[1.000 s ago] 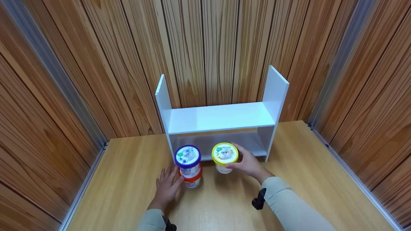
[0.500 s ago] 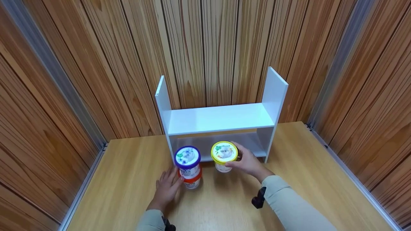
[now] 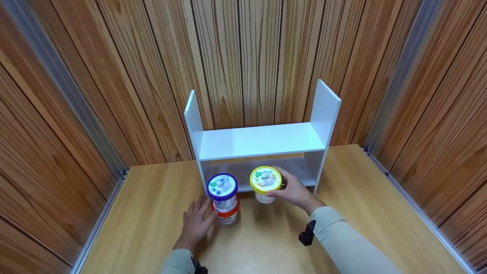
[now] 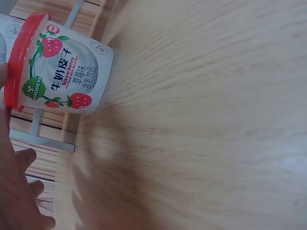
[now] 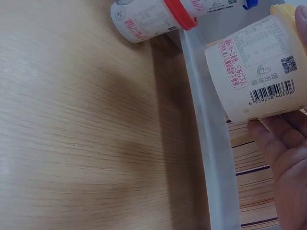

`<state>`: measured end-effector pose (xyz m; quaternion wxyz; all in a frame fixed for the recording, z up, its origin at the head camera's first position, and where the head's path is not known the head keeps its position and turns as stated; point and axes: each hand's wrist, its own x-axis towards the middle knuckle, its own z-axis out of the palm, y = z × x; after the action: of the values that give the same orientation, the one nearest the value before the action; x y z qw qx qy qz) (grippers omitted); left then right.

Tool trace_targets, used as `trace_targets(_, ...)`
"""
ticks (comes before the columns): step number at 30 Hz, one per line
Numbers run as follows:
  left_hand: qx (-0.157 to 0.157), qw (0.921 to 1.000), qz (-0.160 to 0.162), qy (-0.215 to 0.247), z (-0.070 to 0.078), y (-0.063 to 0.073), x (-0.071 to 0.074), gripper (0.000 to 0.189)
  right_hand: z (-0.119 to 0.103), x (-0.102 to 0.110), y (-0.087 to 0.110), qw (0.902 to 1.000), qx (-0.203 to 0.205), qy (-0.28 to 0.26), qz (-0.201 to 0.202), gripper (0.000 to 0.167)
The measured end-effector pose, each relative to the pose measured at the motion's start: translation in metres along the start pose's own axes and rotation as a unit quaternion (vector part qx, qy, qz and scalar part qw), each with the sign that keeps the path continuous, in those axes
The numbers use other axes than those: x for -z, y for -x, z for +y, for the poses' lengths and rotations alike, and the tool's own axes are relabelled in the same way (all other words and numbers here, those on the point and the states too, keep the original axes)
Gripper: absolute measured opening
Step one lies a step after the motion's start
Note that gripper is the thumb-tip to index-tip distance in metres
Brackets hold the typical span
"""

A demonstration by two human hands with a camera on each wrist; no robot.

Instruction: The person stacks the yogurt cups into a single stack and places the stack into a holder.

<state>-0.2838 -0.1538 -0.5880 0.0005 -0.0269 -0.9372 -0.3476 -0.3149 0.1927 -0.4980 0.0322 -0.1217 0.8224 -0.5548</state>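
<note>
The right hand [image 3: 295,190] grips the yellow-lidded cup [image 3: 266,180] from its right side, thumb in front and fingers behind. The cup is held off the table [image 3: 152,213], before the lower opening of a white shelf [image 3: 326,106]; whether its base crosses the front edge of the lower board [image 3: 298,169] cannot be told.

The left hand [image 3: 196,224] lies low, fingers loosely extended, the thumb touching the red lid of the strawberry cup [image 3: 228,220]. On that cup stands the blue-lidded cup [image 3: 222,188], the two forming an upright stack near the shelf's left front corner. A gap separates the stack from the yellow-lidded cup.

Within the lower opening, room runs from behind the stack across to the right side panel, with the upper board [image 3: 262,141] limiting the height. Above that board the shelf is open between its two side panels. Tabletop extends on both sides of the shelf and toward the person. Metal rails [image 3: 425,215] edge it left and right, and wood-plank walls [image 3: 262,61] rise at the back and sides.
</note>
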Motion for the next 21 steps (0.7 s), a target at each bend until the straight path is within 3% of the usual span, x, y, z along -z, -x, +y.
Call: trace_targets(21, 0.006, 0.9993, 0.001, -0.037, 0.0009, 0.0001, 0.0034, 0.086, -0.0100, 0.0038, -0.0032, 0.9998, -0.017, -0.007, -0.007, 0.101)
